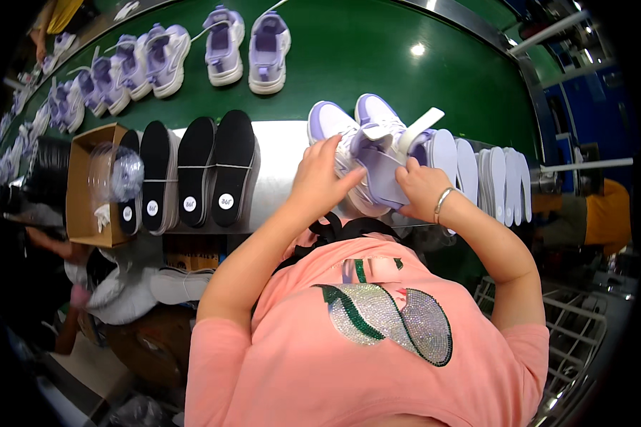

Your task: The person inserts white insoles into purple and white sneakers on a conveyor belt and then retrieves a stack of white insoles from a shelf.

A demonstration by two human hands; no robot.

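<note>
My left hand (pixel 319 179) and my right hand (pixel 420 188) both grip a white and lilac sneaker (pixel 369 146) over the metal shelf (pixel 281 171) at the edge of a green conveyor belt (pixel 363 57). My left fingers press on the shoe's tongue area. My right fingers hold its lilac side and opening. A white strap (pixel 420 127) sticks up from the shoe. A second shoe of the pair (pixel 377 110) lies just behind it.
Black insoles (pixel 196 171) lie in rows left of my hands, white insoles (pixel 488 178) to the right. A cardboard box (pixel 85 185) holds clear plastic. More lilac sneakers (pixel 246 46) ride the belt. Another person's yellow sleeve (pixel 609 213) is at right; a wire rack (pixel 570 327) below.
</note>
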